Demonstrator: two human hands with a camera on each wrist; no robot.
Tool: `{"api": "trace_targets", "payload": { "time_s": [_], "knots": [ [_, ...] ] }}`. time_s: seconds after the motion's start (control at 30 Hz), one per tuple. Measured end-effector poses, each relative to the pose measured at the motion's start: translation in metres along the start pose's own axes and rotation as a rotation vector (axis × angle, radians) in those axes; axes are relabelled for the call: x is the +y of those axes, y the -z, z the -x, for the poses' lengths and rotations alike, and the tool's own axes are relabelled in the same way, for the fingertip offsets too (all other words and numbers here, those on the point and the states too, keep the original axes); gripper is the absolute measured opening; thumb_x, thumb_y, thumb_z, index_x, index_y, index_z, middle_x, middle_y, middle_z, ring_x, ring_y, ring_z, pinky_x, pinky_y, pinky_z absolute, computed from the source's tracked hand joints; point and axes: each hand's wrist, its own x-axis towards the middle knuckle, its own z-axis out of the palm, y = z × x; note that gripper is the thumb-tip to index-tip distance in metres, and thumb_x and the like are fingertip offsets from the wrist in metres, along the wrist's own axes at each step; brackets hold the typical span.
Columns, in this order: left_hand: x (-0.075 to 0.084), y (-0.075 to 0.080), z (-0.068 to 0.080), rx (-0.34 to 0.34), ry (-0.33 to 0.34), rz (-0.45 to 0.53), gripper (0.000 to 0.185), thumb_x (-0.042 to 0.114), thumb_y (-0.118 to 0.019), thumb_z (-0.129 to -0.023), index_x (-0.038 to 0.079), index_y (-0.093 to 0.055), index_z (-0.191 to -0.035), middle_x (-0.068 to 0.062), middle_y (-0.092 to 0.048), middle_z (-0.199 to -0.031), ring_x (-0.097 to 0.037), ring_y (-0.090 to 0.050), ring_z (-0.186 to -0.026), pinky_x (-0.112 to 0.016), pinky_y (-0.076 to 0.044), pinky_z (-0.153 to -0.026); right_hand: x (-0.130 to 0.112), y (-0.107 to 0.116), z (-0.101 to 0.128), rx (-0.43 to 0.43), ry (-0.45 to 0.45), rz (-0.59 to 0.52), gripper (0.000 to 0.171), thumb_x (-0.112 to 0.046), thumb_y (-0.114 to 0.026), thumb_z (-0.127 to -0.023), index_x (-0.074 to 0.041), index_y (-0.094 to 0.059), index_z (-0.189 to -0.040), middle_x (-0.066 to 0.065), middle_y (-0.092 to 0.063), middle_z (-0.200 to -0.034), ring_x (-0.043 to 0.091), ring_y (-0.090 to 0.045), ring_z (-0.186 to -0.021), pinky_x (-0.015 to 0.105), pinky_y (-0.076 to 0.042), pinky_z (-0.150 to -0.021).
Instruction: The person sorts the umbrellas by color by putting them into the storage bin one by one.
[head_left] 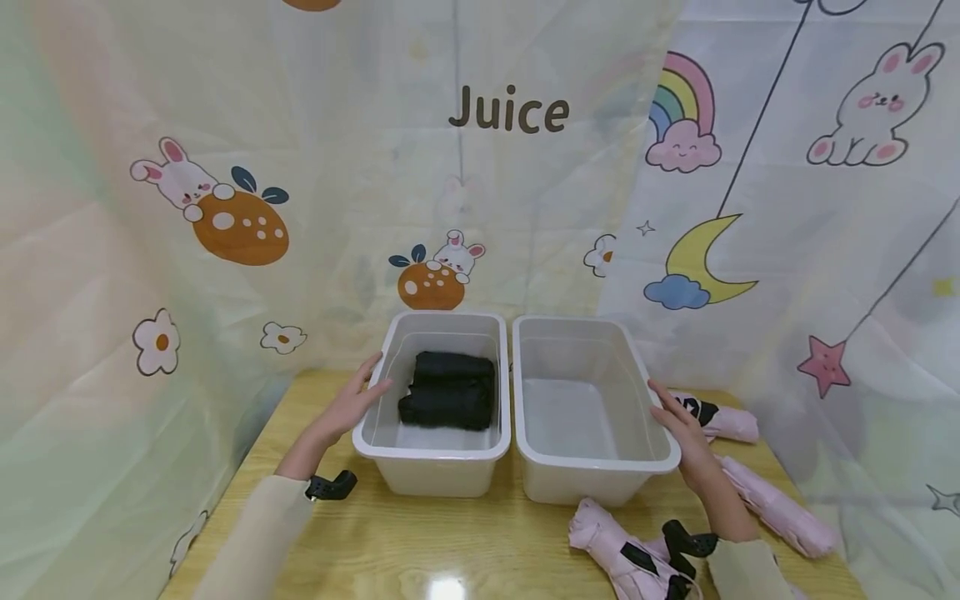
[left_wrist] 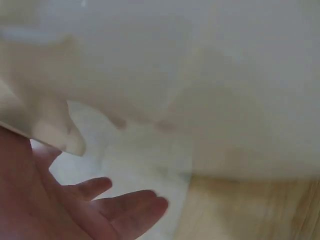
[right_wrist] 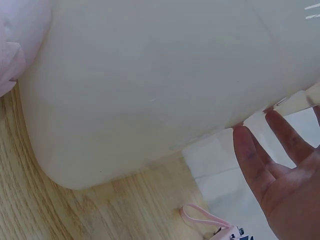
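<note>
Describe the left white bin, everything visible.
The left white bin is a rectangular, translucent white plastic tub with a rolled rim and rounded corners. It stands upright on the wooden table, side by side with the right bin. Folded black umbrellas lie inside, toward the back. The left hand rests open against its outer left rim.

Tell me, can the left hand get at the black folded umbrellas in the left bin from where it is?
Probably yes: the left hand rests on the left bin rim, the bin is open-topped, and nothing covers the black umbrellas.
</note>
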Motion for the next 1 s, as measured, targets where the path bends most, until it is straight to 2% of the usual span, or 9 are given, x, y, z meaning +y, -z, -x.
{"api": "trace_targets", "payload": {
  "time_s": [0.17,0.37,0.47,0.6,0.7,0.8,0.87,0.93,1.0],
  "knots": [
    [0.000,-0.007,0.005,0.033,0.078,0.129,0.063,0.021,-0.044,-0.104,0.018,-0.012,-0.158,-0.030,-0.029,-0.149,-0.047,-0.044,-0.123,-0.052,-0.047,-0.088,-0.001,-0.002,0.002,0.010,-0.028,0.024,0.062,-0.035,-0.048,-0.103,-0.022,-0.021,-0.157,0.016,-0.008,-0.160,-0.004,-0.052,-0.106,0.022,-0.049,-0.081],
    [0.004,-0.009,0.006,0.048,0.102,0.210,0.062,0.021,-0.044,-0.104,0.020,-0.013,-0.158,-0.034,-0.032,-0.145,-0.050,-0.046,-0.121,-0.053,-0.048,-0.087,-0.004,-0.003,0.002,0.010,-0.012,0.069,0.062,-0.036,-0.047,-0.103,-0.021,-0.020,-0.157,0.017,-0.009,-0.160,-0.004,-0.051,-0.106,0.023,-0.049,-0.081],
    [0.008,-0.009,0.008,0.057,0.114,0.216,0.062,0.021,-0.044,-0.104,0.019,-0.013,-0.158,-0.034,-0.032,-0.145,-0.051,-0.045,-0.121,-0.055,-0.048,-0.086,-0.004,-0.004,0.001,-0.005,-0.003,0.091,0.063,-0.036,-0.046,-0.103,-0.021,-0.018,-0.157,0.017,-0.009,-0.160,-0.002,-0.049,-0.109,0.024,-0.049,-0.081],
    [0.012,-0.012,0.013,0.068,0.128,0.182,0.061,0.021,-0.042,-0.105,0.017,-0.012,-0.158,-0.033,-0.032,-0.145,-0.049,-0.044,-0.123,-0.055,-0.048,-0.087,-0.002,-0.004,-0.002,-0.023,-0.005,0.102,0.062,-0.034,-0.046,-0.104,-0.020,-0.017,-0.157,0.015,-0.008,-0.161,0.020,-0.044,-0.126,0.024,-0.048,-0.082],
    [0.014,-0.012,0.016,0.084,0.117,0.171,0.060,0.023,-0.041,-0.106,0.017,-0.012,-0.158,-0.033,-0.031,-0.146,-0.048,-0.043,-0.124,-0.055,-0.047,-0.088,0.000,-0.004,-0.005,-0.006,0.018,0.121,0.061,-0.034,-0.045,-0.104,-0.021,-0.018,-0.157,0.014,-0.009,-0.161,0.034,-0.031,-0.136,0.020,-0.047,-0.083],
    [0.014,-0.011,0.017,0.098,0.109,0.177,0.059,0.023,-0.040,-0.106,0.018,-0.013,-0.158,-0.032,-0.028,-0.149,-0.049,-0.042,-0.125,-0.055,-0.046,-0.089,-0.002,-0.002,-0.006,0.058,0.069,0.168,0.059,-0.034,-0.046,-0.104,-0.019,-0.024,-0.156,0.017,-0.023,-0.157,0.025,-0.041,-0.131,0.018,-0.047,-0.081],
    [0.012,-0.011,0.017,0.103,0.108,0.182,0.059,0.022,-0.041,-0.106,0.018,-0.014,-0.158,-0.033,-0.030,-0.148,-0.049,-0.044,-0.124,-0.055,-0.048,-0.087,-0.007,0.002,-0.003,0.093,0.110,0.194,0.056,-0.033,-0.047,-0.104,-0.015,-0.030,-0.154,0.021,-0.032,-0.151,0.014,-0.052,-0.120,0.019,-0.050,-0.079],
    [0.011,-0.012,0.016,0.100,0.110,0.184,0.059,0.022,-0.041,-0.106,0.019,-0.014,-0.158,-0.033,-0.030,-0.148,-0.049,-0.044,-0.124,-0.054,-0.048,-0.087,-0.016,0.008,0.006,0.107,0.141,0.236,0.053,-0.031,-0.050,-0.103,-0.010,-0.039,-0.150,0.025,-0.043,-0.141,0.007,-0.060,-0.105,0.023,-0.053,-0.076],
    [0.010,-0.013,0.015,0.094,0.111,0.198,0.059,0.022,-0.042,-0.106,0.020,-0.015,-0.158,-0.032,-0.030,-0.148,-0.050,-0.044,-0.124,-0.054,-0.049,-0.087,-0.028,0.017,0.018,0.084,0.159,0.335,0.047,-0.026,-0.052,-0.102,-0.004,-0.047,-0.143,0.022,-0.050,-0.135,0.006,-0.063,-0.095,0.027,-0.055,-0.071]
  ]
}}
